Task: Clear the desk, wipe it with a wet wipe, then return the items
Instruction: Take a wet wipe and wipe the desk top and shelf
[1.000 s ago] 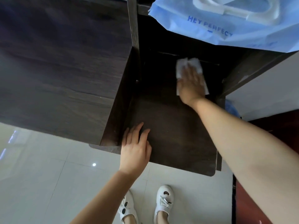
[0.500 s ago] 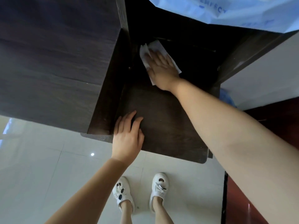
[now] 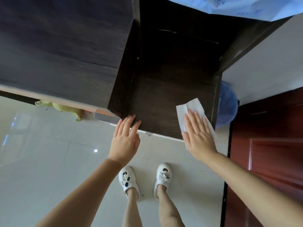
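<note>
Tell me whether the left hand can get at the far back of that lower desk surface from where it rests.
Probably yes. The left hand rests flat on the near edge of the lower desk surface, and nothing lies between it and the back; the right hand and wet wipe sit off to the right.

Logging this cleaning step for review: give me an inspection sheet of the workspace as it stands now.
Surface: dark wood-grain lower desk shelf, bare apart from the wipe; raised dark wood desktop beside it.
Job's things: white wet wipe lies flat at the shelf's front right corner.
Clutter: pale blue printed plastic bag overhangs the far edge; yellow-green soft object under the desktop.
Hands: right hand presses flat on the wipe; left hand rests its fingers on the shelf's front edge.
Cables: nothing seen.
Surroundings: glossy white tile floor, blue-lined bin, red-brown door, white shoes.
</note>
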Demonstrator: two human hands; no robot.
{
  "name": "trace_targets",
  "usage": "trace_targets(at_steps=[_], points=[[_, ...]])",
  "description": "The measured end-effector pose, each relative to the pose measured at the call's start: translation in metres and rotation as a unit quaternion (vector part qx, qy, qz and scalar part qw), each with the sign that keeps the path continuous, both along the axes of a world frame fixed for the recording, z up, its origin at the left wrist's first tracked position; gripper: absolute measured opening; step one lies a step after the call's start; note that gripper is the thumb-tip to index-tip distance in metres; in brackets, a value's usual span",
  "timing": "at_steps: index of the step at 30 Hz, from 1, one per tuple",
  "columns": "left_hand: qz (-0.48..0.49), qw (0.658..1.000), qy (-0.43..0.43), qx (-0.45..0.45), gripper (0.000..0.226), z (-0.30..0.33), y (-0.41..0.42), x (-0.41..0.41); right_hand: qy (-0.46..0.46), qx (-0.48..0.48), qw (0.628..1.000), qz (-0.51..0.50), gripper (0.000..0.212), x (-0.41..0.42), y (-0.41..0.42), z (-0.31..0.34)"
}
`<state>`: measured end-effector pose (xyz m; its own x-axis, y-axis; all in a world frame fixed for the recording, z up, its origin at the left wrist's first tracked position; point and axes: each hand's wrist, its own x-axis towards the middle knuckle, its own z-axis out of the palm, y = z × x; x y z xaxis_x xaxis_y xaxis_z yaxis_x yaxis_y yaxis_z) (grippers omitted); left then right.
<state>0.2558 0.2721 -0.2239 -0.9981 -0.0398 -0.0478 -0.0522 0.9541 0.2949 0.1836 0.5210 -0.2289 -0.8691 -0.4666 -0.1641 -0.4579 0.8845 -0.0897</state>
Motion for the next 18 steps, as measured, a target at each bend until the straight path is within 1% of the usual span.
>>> trace_targets(at_steps=[2,5,8,10,12,14,16,18], points=[[0.013,1.0,-0.018,-0.006,0.042,0.002,-0.005,0.012,0.017,-0.023,0.998,0.052,0.051,0.024,-0.033,-0.005],[0.044,0.998,-0.035,0.01,0.041,0.007,-0.019,0.025,0.025,-0.025,0.989,0.14,0.051,0.039,-0.079,-0.009],[0.068,0.996,-0.034,0.047,0.042,0.008,-0.041,0.036,0.048,-0.026,0.979,0.195,0.05,0.038,-0.122,-0.012],[0.107,0.99,-0.028,0.084,0.044,0.007,-0.054,0.042,0.06,-0.032,0.972,0.225,0.049,0.036,-0.147,-0.017],[0.178,0.975,-0.012,0.135,0.043,0.009,-0.064,0.044,0.074,-0.021,0.97,0.229,0.05,0.037,-0.162,-0.021],[0.255,0.947,-0.008,0.196,0.042,0.012,-0.071,0.042,0.092,0.002,0.972,0.215,0.051,0.041,-0.166,-0.023],[0.302,0.92,-0.021,0.25,0.046,0.016,-0.076,0.036,0.115,0.005,0.971,0.208,0.053,0.046,-0.169,-0.021],[0.331,0.893,-0.039,0.303,0.048,0.018,-0.08,0.027,0.118,0.002,0.972,0.206,0.054,0.051,-0.181,-0.016]])
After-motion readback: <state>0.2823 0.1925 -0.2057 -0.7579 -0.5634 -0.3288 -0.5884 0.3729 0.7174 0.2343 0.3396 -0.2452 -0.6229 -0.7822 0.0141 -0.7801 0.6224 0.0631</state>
